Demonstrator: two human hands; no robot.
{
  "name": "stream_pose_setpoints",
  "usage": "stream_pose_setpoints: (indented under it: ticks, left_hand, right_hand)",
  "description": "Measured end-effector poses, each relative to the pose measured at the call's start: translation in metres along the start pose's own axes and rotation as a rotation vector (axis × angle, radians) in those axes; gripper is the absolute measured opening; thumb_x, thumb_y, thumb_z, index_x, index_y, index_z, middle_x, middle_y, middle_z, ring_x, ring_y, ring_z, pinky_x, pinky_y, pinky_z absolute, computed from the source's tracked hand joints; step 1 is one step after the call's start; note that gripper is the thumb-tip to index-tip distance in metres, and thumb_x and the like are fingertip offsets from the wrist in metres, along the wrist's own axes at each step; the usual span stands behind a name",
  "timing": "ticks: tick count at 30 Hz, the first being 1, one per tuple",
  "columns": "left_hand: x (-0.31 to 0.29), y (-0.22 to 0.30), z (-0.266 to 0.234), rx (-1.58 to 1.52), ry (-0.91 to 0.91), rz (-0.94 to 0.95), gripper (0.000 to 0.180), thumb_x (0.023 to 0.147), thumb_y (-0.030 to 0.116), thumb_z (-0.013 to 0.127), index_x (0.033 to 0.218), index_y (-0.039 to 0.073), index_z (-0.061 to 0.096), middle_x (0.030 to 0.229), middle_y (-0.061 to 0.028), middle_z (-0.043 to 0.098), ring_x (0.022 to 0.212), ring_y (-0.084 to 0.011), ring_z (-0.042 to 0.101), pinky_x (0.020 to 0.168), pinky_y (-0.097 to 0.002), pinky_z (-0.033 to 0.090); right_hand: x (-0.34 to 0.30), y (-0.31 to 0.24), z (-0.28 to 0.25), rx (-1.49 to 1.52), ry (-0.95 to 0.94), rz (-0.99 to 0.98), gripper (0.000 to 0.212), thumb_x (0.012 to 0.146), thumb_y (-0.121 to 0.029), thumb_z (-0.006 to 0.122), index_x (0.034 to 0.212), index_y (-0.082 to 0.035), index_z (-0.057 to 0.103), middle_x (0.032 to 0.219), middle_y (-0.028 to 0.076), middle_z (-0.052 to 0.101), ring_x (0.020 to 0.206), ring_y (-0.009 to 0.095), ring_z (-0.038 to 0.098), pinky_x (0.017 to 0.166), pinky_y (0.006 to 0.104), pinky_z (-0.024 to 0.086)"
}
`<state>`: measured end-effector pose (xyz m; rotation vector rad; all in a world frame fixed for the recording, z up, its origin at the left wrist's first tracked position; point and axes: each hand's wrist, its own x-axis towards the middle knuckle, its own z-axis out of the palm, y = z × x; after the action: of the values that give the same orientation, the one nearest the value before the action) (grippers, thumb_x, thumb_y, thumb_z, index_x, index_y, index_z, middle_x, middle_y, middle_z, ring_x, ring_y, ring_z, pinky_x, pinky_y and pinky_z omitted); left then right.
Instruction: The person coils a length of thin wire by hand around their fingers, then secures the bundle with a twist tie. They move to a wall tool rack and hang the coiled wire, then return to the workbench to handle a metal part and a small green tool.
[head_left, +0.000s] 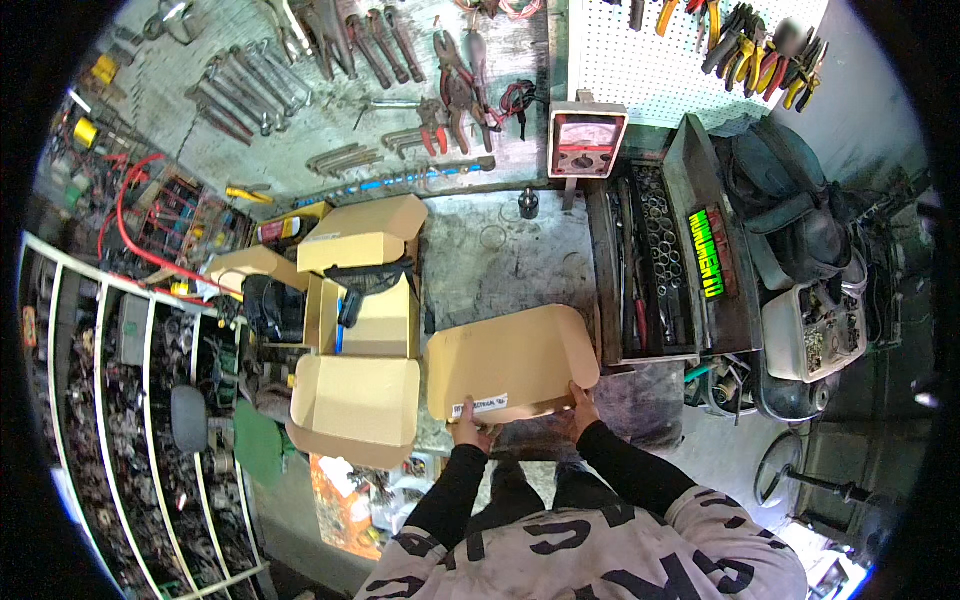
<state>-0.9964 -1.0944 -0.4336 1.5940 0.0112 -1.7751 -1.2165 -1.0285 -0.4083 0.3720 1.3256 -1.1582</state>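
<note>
From my head camera, my only view, I have the cardboard box [512, 355] between both hands at the near side of the workbench [480, 265]. My left hand [468, 432] grips its front edge, thumb beside the white label [481, 406]; my right hand [582, 412] is closed around the near right corner — my thumbs show, but most of my other fingers are hidden underneath.

As for progress, I judge that picking up is done: both ends are in hand. The broad brown face is uppermost, and I cannot tell whether the box is fully shut or has anything inside. To my left, the open carton [390, 325] holds a black item [372, 278], and a cardboard flap [357, 400] lies spread just in front of it — so that one, at least, looks unclosed. Beyond my right hand, the toolbox [690, 160] also stands open.
</note>
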Motion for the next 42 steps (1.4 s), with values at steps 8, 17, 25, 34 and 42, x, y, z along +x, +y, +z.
stream_pose_setpoints:
  ticks: [8, 17, 25, 34, 42]
  left_hand:
    - [0.048, 0.076, 0.069, 0.039, -0.161, -0.017, 0.034, 0.086, 0.037, 0.063, 0.110, 0.016, 0.053, 0.106, -0.0065, 0.055, 0.099, -0.0243, 0.053, 0.079, -0.0469, 0.049]
    - [0.081, 0.138, 0.117, 0.150, -0.219, 0.005, 0.041, 0.088, 0.037, 0.061, 0.114, 0.009, 0.046, 0.103, -0.0101, 0.057, 0.093, -0.0251, 0.058, 0.079, -0.0470, 0.050]
    - [0.093, 0.149, 0.104, 0.258, -0.393, -0.149, 0.067, 0.077, 0.058, 0.065, 0.116, 0.006, 0.048, 0.111, -0.0150, 0.055, 0.103, -0.0323, 0.055, 0.086, -0.0497, 0.048]
    - [-0.090, 0.051, 0.107, 0.598, -0.492, -0.496, 0.063, 0.091, 0.056, 0.038, 0.136, 0.012, 0.036, 0.137, -0.0156, 0.039, 0.124, -0.0351, 0.040, 0.104, -0.0509, 0.031]
    - [-0.298, -0.073, 0.204, 0.219, -1.393, -1.303, 0.072, 0.091, 0.064, 0.031, 0.140, 0.012, 0.037, 0.139, -0.0096, 0.044, 0.125, -0.0281, 0.042, 0.105, -0.0450, 0.031]
  right_hand:
    - [0.051, -0.036, 0.069, 0.208, 0.008, -0.159, 0.046, 0.087, -0.040, 0.058, 0.124, -0.019, 0.038, 0.114, 0.009, 0.045, 0.090, 0.027, 0.057, 0.068, 0.0438, 0.055]
    - [0.085, -0.071, 0.118, 0.136, -0.001, -0.154, 0.056, 0.086, -0.044, 0.060, 0.128, -0.017, 0.035, 0.123, 0.012, 0.043, 0.100, 0.030, 0.053, 0.068, 0.0452, 0.050]
    - [0.058, -0.059, 0.101, -0.119, 0.136, -0.153, 0.080, 0.086, -0.039, 0.063, 0.146, -0.025, 0.013, 0.140, 0.016, 0.038, 0.124, 0.032, 0.040, 0.080, 0.0552, 0.048]
    - [-0.144, 0.007, 0.039, -0.766, 0.207, -1.099, 0.066, 0.089, -0.035, 0.059, 0.141, -0.006, 0.031, 0.133, 0.024, 0.043, 0.121, 0.037, 0.045, 0.099, 0.0429, 0.039]
    - [-0.274, -0.039, -0.107, -1.119, 0.770, -1.322, 0.064, 0.088, -0.047, 0.051, 0.143, -0.018, 0.034, 0.145, 0.019, 0.034, 0.136, 0.032, 0.030, 0.102, 0.0636, 0.024]
